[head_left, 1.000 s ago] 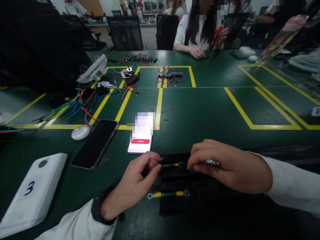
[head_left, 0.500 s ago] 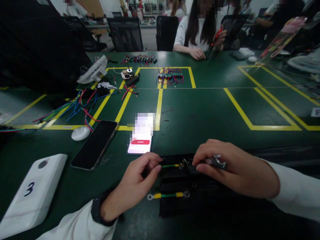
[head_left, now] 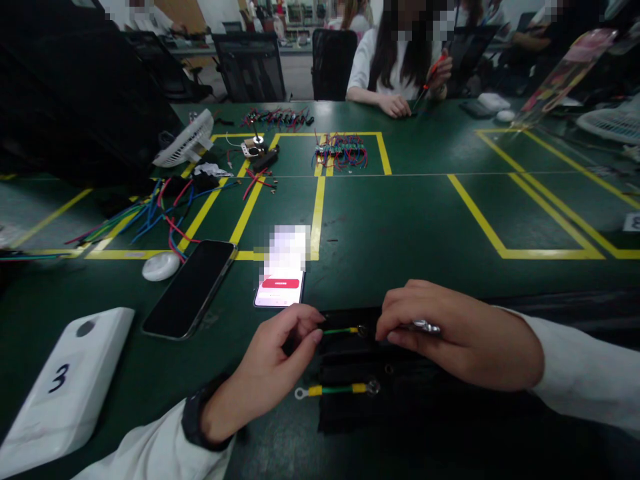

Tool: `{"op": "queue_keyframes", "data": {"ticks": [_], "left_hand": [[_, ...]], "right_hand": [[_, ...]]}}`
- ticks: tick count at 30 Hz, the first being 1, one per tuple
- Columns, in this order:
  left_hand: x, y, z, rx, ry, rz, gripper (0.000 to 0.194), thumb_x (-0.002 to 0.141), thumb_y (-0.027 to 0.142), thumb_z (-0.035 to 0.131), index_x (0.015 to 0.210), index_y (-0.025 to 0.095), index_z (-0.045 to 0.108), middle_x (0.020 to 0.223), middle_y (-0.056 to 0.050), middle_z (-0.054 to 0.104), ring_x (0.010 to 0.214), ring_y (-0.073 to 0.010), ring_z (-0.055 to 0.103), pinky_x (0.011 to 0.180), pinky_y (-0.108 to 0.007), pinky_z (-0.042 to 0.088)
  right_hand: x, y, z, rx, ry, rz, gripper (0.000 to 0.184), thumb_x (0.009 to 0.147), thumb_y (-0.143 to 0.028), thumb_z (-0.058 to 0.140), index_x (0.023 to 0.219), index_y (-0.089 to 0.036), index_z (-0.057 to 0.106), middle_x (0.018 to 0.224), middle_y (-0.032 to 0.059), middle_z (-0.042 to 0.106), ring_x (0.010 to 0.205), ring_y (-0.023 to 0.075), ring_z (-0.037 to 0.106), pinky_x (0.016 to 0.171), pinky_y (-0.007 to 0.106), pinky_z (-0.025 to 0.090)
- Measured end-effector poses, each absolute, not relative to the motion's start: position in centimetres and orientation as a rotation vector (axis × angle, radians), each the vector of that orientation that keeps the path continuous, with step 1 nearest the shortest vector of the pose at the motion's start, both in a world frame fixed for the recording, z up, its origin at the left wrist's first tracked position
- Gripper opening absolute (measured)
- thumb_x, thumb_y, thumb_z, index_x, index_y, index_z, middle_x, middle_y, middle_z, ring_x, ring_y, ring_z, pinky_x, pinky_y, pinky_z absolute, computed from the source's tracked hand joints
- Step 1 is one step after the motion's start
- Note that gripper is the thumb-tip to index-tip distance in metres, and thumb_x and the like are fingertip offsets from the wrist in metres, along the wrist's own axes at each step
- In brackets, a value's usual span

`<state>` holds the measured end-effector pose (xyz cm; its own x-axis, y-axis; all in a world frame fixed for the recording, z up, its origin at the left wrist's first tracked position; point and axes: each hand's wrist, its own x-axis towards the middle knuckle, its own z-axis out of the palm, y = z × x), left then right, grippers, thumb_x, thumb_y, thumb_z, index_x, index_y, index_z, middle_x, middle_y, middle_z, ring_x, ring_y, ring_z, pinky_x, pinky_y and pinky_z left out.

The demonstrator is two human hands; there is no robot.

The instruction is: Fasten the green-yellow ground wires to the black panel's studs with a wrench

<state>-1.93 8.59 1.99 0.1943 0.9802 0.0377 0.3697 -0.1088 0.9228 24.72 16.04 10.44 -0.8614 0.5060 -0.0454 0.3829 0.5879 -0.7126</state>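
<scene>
My left hand (head_left: 273,370) pinches the near end of a short green-and-yellow wire (head_left: 340,330) that runs to the top of a black block (head_left: 360,400) on the green table. My right hand (head_left: 457,337) is closed round a small silver metal tool (head_left: 425,326), its fingertips pressed at the wire's right terminal on the block. A second green wire with yellow sleeves and ring terminals (head_left: 336,389) lies across the block's lower left, one ring off its edge.
A lit phone (head_left: 283,277), a dark phone (head_left: 191,287), a white puck (head_left: 161,265) and a white box marked 3 (head_left: 63,383) lie to the left. Coloured wire bundles (head_left: 150,213) and wired parts (head_left: 341,151) sit farther back. A person (head_left: 400,60) works across the table.
My right hand, which had shifted right and exposed the screw and the tool half a second ago, has moved back left over the terminal. My left hand has stayed put.
</scene>
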Motion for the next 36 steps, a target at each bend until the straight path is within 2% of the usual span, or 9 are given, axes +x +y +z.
{"op": "queue_keyframes", "data": {"ticks": [5, 10, 17, 22, 28, 36], "left_hand": [[-1.9, 8.5, 2.1, 1.632, 1.300, 0.912, 0.010, 0.095, 0.017, 0.057, 0.102, 0.022, 0.061, 0.075, 0.004, 0.058, 0.066, -0.0152, 0.057, 0.062, -0.027, 0.048], [-2.3, 8.4, 1.9, 1.634, 1.292, 0.913, 0.010, 0.095, 0.018, 0.057, 0.103, 0.023, 0.062, 0.076, 0.003, 0.059, 0.067, -0.0154, 0.057, 0.063, -0.027, 0.048], [-2.0, 8.6, 2.1, 1.627, 1.302, 0.915, 0.009, 0.095, 0.018, 0.058, 0.102, 0.022, 0.062, 0.074, 0.004, 0.058, 0.065, -0.0151, 0.057, 0.062, -0.026, 0.048], [-1.7, 8.8, 2.4, 1.628, 1.316, 0.916, 0.009, 0.094, 0.017, 0.058, 0.101, 0.021, 0.062, 0.073, 0.003, 0.059, 0.065, -0.0154, 0.057, 0.062, -0.027, 0.048], [-1.9, 8.6, 2.2, 1.629, 1.309, 0.914, 0.010, 0.095, 0.017, 0.058, 0.103, 0.021, 0.062, 0.075, 0.002, 0.060, 0.066, -0.0156, 0.058, 0.062, -0.027, 0.049], [-1.8, 8.7, 2.6, 1.647, 1.316, 0.913, 0.009, 0.094, 0.016, 0.058, 0.099, 0.021, 0.062, 0.073, 0.003, 0.059, 0.066, -0.0157, 0.058, 0.063, -0.027, 0.049]], "right_hand": [[24.5, 16.6, 11.0, -0.717, -2.671, 1.159, 0.020, 0.097, -0.013, 0.055, 0.099, -0.021, 0.073, 0.091, 0.0015, 0.072, 0.082, 0.0175, 0.064, 0.075, 0.034, 0.041], [24.9, 16.0, 11.4, -0.818, -2.522, 1.105, 0.012, 0.099, -0.021, 0.056, 0.095, -0.019, 0.067, 0.087, 0.0003, 0.070, 0.083, 0.0160, 0.063, 0.078, 0.031, 0.044], [25.1, 15.1, 10.4, -0.858, -2.512, 1.029, 0.009, 0.098, -0.024, 0.059, 0.096, -0.019, 0.066, 0.088, 0.0013, 0.073, 0.080, 0.0175, 0.063, 0.079, 0.034, 0.042], [24.6, 15.1, 10.1, -0.846, -2.579, 1.037, 0.010, 0.097, -0.023, 0.059, 0.095, -0.020, 0.068, 0.085, 0.0015, 0.073, 0.076, 0.0184, 0.063, 0.077, 0.035, 0.042], [24.4, 15.6, 11.0, -0.823, -2.643, 1.107, 0.018, 0.099, -0.016, 0.052, 0.099, -0.019, 0.070, 0.093, 0.0033, 0.073, 0.083, 0.0185, 0.064, 0.079, 0.035, 0.043], [24.3, 16.7, 11.6, -0.761, -2.629, 1.166, 0.019, 0.095, -0.013, 0.056, 0.094, -0.020, 0.073, 0.088, 0.0019, 0.073, 0.083, 0.0178, 0.066, 0.077, 0.033, 0.044]]}}
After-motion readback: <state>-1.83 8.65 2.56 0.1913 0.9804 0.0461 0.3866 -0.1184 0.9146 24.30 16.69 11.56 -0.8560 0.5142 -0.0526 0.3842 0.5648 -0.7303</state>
